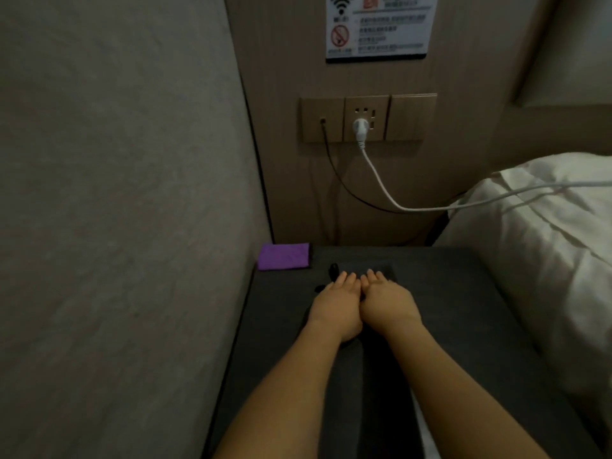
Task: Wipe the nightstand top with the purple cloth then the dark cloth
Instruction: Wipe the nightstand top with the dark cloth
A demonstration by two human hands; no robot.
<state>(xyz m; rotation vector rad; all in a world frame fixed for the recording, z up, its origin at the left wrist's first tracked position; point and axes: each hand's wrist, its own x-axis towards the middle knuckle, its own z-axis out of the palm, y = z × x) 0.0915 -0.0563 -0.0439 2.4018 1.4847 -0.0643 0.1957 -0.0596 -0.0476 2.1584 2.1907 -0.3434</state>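
both hands, left hand (334,304) and right hand (385,301), lie flat, fingers extended, pressing the dark cloth (385,271) onto the nightstand top (463,326), likely for wiping. purple cloth (284,256) sits folded at 11 o'clock, apparently set aside.

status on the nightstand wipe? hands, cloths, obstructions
Left hand and right hand flat, side by side on dark cloth. Purple cloth parked at back-left corner. Nothing blocking.

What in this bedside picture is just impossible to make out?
- Dark cloth: head view, both hands, left hand and right hand, cover it; it blends into the dark nightstand top.
- Wall sign: text blurred, top cut off.
- White cable: runs off the right edge.
- Small black item: too dim to name.
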